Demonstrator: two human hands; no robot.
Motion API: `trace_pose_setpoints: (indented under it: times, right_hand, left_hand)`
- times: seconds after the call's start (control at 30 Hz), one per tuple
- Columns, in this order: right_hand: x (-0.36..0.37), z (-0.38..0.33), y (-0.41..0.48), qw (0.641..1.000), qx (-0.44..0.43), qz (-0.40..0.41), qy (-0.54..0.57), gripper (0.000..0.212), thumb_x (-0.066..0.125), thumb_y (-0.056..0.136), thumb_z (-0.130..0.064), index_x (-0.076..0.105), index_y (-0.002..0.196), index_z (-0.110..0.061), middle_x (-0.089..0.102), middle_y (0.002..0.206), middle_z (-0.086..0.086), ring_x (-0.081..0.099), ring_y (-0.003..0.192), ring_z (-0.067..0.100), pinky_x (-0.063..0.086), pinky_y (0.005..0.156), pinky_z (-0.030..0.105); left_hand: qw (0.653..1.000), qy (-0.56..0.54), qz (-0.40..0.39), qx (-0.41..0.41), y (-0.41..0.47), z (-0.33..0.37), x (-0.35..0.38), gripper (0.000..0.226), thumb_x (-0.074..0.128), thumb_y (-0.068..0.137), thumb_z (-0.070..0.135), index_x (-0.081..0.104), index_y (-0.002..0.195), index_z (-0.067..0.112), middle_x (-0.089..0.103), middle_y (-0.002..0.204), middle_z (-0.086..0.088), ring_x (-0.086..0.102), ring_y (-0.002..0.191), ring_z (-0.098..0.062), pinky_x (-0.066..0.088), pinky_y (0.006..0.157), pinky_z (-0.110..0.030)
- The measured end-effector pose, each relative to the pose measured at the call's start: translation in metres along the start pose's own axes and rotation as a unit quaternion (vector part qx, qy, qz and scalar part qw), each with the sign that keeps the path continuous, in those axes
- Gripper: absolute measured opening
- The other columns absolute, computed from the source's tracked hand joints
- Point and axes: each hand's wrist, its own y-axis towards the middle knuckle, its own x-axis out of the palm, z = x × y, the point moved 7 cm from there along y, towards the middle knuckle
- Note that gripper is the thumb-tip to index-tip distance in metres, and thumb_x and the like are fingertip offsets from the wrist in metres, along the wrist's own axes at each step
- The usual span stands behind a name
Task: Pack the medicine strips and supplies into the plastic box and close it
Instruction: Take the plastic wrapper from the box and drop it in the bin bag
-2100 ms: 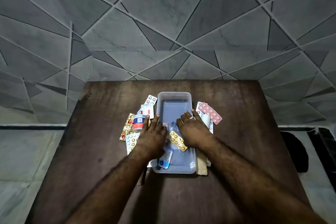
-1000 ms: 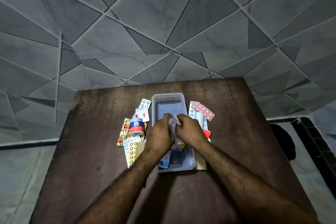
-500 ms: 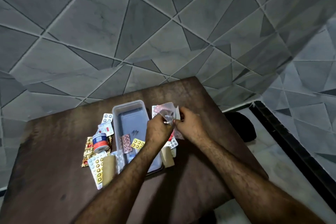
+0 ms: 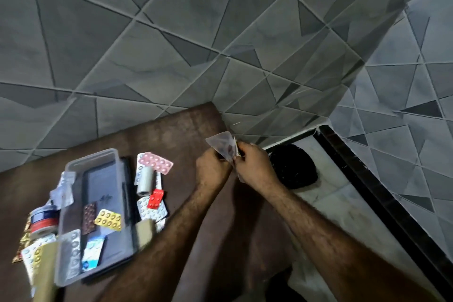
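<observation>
grey geometric wall tiles back a dark brown wooden table [image 4: 186, 135]. the clear rectangular plastic box [image 4: 73, 247] lies open well to the left of both hands, long axis running away from the person, a few strips inside. left hand [image 4: 210, 169] and right hand [image 4: 255, 167] pinch a small translucent plastic pouch [image 4: 224, 146] together over the table's right edge; the left is nearer the box.

Dark wood bench [image 4: 186, 130], matt and a little worn. Clear plastic box [image 4: 73, 203], smooth and cloudy. Strips [image 4: 107, 219] in shiny foil and glossy blister plastic. Thin see-through film pouch [image 4: 224, 146], crinkled, catching light. Wall tiles [image 4: 171, 44] grey stone-look, matt.
</observation>
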Motion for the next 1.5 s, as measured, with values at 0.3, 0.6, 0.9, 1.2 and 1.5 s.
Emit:
trace_pose_setpoints:
  times: [0.3,0.6,0.9,1.2,1.5]
  right_hand:
    - [-0.096,0.131,0.075,0.997,0.046,0.01,0.06,0.018,0.057,0.095,-0.025,0.067,0.104,-0.015,0.07,0.098,0.003,0.062,0.089,0.017,0.041,0.067,0.02]
    - [-0.13,0.267,0.152,0.986,0.133,0.062,0.076,0.019,0.061,0.092,-0.033,0.07,0.092,-0.016,0.074,0.086,0.004,0.056,0.072,0.011,0.035,0.054,0.013]
    - [-0.077,0.418,0.209,0.97,0.223,0.038,0.09,0.022,0.063,0.09,-0.033,0.068,0.084,-0.012,0.071,0.075,0.001,0.065,0.071,0.017,0.046,0.057,0.022]
    - [-0.018,0.519,0.239,0.953,0.292,-0.013,0.075,0.039,0.062,0.09,-0.028,0.047,0.056,-0.016,0.052,0.054,-0.001,0.046,0.05,0.012,0.031,0.036,0.014]
    - [0.018,0.579,0.275,0.94,0.334,-0.028,0.066,0.022,0.061,0.086,-0.021,0.056,0.067,-0.012,0.062,0.075,0.013,0.057,0.073,0.03,0.034,0.059,0.021]
  left_hand:
    - [0.998,0.024,-0.066,0.0,0.069,0.089,0.149,0.024,0.06,0.091,0.027,0.07,0.099,0.006,0.072,0.104,-0.016,0.066,0.1,-0.033,0.046,0.079,-0.03]
    - [0.989,0.003,-0.145,-0.021,0.147,0.117,0.288,0.026,0.062,0.091,0.027,0.07,0.098,0.003,0.069,0.091,-0.01,0.058,0.081,-0.017,0.031,0.06,-0.017]
    - [0.971,-0.005,-0.219,-0.097,0.214,0.046,0.433,0.032,0.058,0.066,0.035,0.073,0.082,0.012,0.075,0.086,-0.012,0.071,0.085,-0.029,0.059,0.078,-0.042]
    - [0.949,-0.069,-0.264,-0.158,0.262,-0.051,0.544,0.032,0.068,0.055,0.03,0.071,0.08,0.01,0.073,0.086,-0.018,0.072,0.083,-0.035,0.058,0.079,-0.055]
    - [0.934,-0.079,-0.275,-0.212,0.29,-0.085,0.597,0.019,0.055,0.07,0.015,0.068,0.082,0.007,0.066,0.093,-0.025,0.064,0.094,-0.036,0.054,0.087,-0.046]
